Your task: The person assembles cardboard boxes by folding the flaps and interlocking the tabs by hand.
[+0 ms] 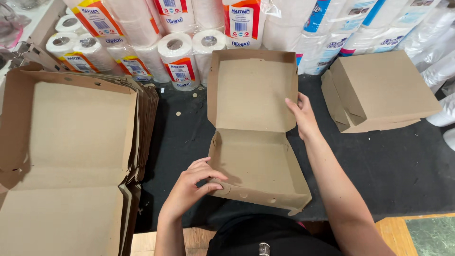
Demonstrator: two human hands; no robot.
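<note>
Left hand [192, 185] pinching, right hand [302, 114] flat

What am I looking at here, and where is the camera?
There is no machine: the camera sits on a person's head and looks down at their two bare hands over a black work surface. The left hand pinches the near front corner of a half-folded brown cardboard box. The right hand rests on the right edge of its raised lid. To the left lies a stack of flat unfolded box blanks. At the right sit finished closed boxes, one on another. Along the back stand wrapped packs of paper rolls.
</note>
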